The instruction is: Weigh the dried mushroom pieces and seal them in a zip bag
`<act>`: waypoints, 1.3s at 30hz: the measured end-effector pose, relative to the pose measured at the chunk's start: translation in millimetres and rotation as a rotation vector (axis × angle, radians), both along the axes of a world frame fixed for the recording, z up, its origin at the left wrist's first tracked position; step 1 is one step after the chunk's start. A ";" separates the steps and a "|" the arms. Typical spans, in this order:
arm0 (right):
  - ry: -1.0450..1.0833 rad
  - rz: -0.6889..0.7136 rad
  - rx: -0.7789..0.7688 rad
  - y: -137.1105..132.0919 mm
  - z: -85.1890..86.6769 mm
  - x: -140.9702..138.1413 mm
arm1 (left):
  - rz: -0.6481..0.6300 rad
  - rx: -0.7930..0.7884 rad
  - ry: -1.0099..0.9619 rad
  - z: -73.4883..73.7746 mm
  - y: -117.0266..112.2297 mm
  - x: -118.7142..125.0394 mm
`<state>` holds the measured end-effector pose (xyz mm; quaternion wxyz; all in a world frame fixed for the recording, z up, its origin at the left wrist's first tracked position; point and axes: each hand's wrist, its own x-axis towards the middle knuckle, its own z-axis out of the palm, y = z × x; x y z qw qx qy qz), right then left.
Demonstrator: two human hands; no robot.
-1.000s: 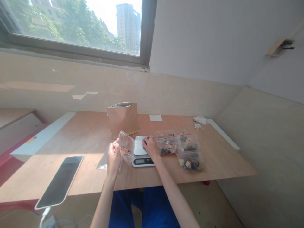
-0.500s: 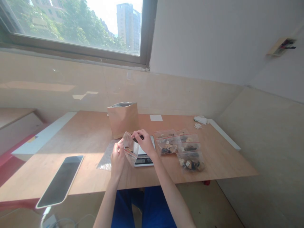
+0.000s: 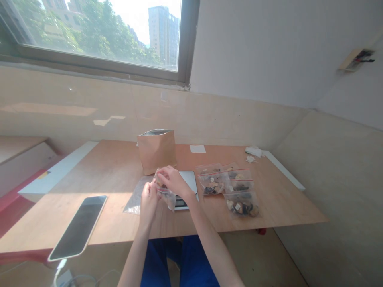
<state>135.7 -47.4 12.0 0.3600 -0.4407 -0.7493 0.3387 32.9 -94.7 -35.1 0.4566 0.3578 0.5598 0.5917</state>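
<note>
A small clear zip bag (image 3: pixel 166 197) with a red seal line is pinched along its left side by my left hand (image 3: pixel 149 195). Small brownish pieces (image 3: pixel 160 183) show at its opening. My right hand (image 3: pixel 172 180) has its fingers curled down at the bag's mouth, and its fingertips are partly hidden, so what they hold cannot be made out. Beneath the bag and right hand lies a white kitchen scale (image 3: pixel 189 180), its dark display partly covered. A larger clear plastic bag (image 3: pixel 136 199) lies flat under my left hand.
An open brown paper pouch (image 3: pixel 157 149) stands behind my hands. Several filled zip bags (image 3: pixel 241 205) lie to the right. A phone (image 3: pixel 79 227) with a white cable rests front left. White paper (image 3: pixel 197 149) and crumpled scraps (image 3: pixel 253 151) lie near the wall.
My right hand has moved left and over the bag's mouth; the dark piece in its fingers is now out of sight. The bag has tilted. The view has shifted slightly.
</note>
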 end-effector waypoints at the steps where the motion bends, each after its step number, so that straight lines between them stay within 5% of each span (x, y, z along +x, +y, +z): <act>1: 0.046 -0.003 0.028 -3.3 2.6 3.4 | -0.007 -0.041 -0.068 2.4 -0.3 -0.4; 5: 0.163 -0.132 0.097 -23.7 7.1 20.2 | 0.035 -0.099 -0.233 14.4 -2.0 -0.9; 10: 0.202 -0.100 -0.099 -47.6 -6.4 28.0 | 0.068 -0.086 -0.294 29.4 -5.5 4.6; 14: 0.281 -0.165 -0.084 -55.0 -8.5 24.6 | -0.008 -0.067 -0.327 34.1 -9.9 12.3; 21: 0.427 -0.273 0.012 -64.5 -1.7 35.6 | 0.147 -0.009 -0.050 29.7 -9.0 11.4; 26: 0.457 -0.308 -0.055 -67.8 -10.6 48.9 | -0.043 0.069 -0.063 30.4 -7.8 2.4; 32: 0.405 -0.410 0.013 -72.2 -9.5 63.9 | -0.121 0.067 -0.081 30.6 -11.6 -7.2; 39: 0.538 -0.562 0.066 -74.6 -5.6 66.6 | -0.077 0.144 -0.010 37.3 -15.1 -10.5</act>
